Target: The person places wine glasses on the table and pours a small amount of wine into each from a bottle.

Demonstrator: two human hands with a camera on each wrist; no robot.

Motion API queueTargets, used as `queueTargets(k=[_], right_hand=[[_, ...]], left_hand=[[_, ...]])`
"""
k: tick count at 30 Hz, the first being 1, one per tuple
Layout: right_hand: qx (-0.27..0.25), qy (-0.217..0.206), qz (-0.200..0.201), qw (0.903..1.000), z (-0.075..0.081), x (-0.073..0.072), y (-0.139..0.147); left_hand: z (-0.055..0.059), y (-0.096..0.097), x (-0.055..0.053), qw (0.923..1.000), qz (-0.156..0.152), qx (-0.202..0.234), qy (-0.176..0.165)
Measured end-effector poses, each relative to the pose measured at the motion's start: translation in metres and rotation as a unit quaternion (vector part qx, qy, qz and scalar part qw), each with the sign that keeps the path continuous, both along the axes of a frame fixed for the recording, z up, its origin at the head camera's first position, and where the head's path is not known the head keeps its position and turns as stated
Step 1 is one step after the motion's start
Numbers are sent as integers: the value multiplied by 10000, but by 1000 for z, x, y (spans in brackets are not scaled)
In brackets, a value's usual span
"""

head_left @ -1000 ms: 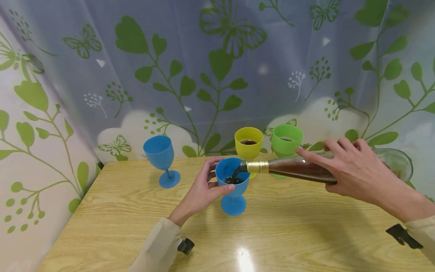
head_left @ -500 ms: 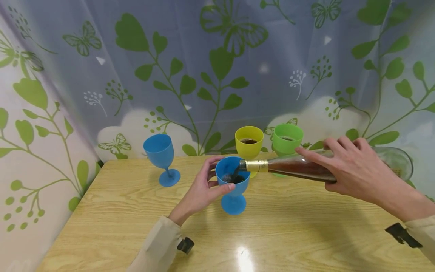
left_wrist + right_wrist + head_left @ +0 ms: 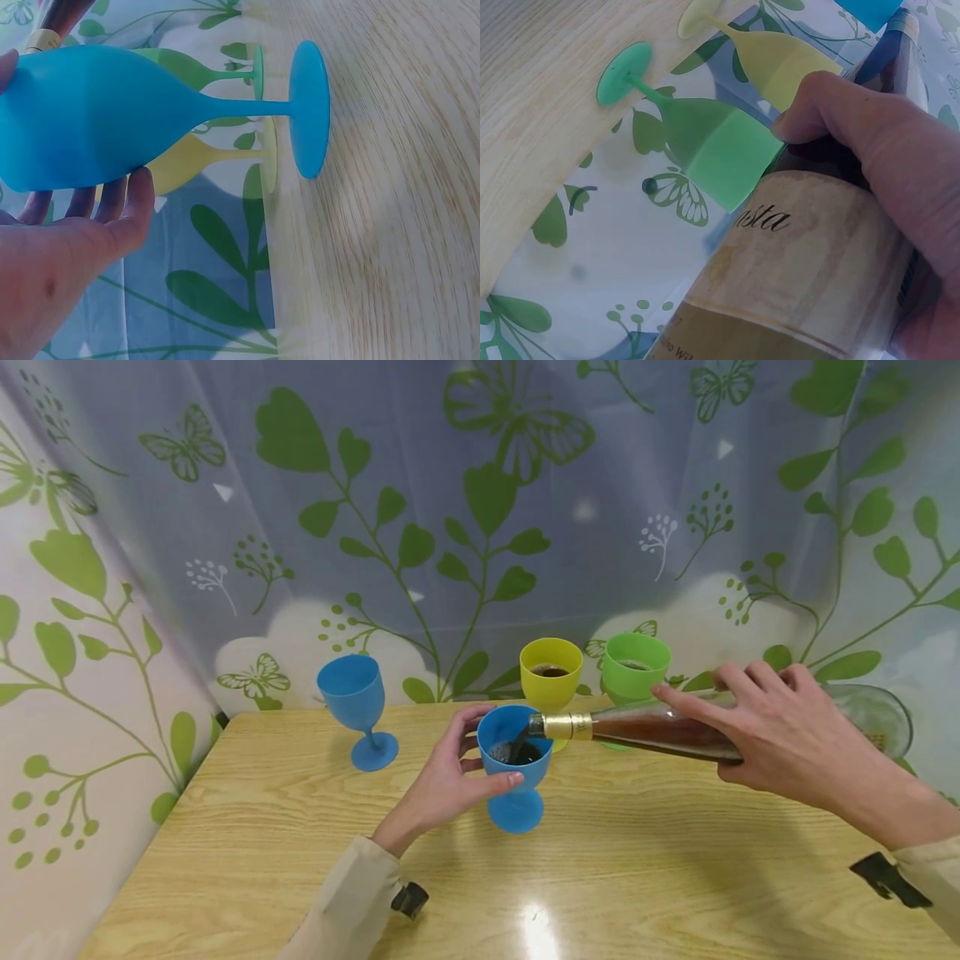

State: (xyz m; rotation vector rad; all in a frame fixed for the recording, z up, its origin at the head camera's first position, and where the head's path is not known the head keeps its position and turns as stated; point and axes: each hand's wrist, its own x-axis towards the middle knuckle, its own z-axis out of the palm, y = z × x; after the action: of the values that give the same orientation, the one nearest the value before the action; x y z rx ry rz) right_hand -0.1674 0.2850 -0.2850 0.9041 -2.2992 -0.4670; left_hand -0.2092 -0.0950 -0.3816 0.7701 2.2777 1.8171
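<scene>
My left hand (image 3: 453, 777) grips the bowl of a blue goblet (image 3: 516, 812), thumb on the near side and fingers round the far side. In the left wrist view, the goblet's foot (image 3: 309, 109) is down at the wooden table. My right hand (image 3: 802, 743) holds a glass wine bottle (image 3: 652, 730) almost level, its gold-collared neck over the goblet's rim. A dark stream runs from the mouth into the goblet, where dark, bubbly liquid (image 3: 528, 754) shows. The right wrist view shows the bottle's pale label (image 3: 802, 247) and the hand wrapped over the glass.
Behind the held goblet stand a yellow goblet (image 3: 550, 689) and a green goblet (image 3: 633, 681), both with dark liquid inside. A second blue goblet (image 3: 352, 697) stands to the left. A patterned curtain (image 3: 405, 485) hangs along the back edge of the wooden table (image 3: 600, 877).
Dark liquid keeps flowing from the bottle, and its surface in the blue goblet looks foamier on the left. Both hands, bottle and goblet stay nearly in place.
</scene>
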Motion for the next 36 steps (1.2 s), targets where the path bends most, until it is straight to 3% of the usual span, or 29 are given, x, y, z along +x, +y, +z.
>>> queueTargets(k=[36], right_hand=[[-141,-56,76,9999,0,0,0]], left_hand=[[1,5,1,10000,43,-31,-12]])
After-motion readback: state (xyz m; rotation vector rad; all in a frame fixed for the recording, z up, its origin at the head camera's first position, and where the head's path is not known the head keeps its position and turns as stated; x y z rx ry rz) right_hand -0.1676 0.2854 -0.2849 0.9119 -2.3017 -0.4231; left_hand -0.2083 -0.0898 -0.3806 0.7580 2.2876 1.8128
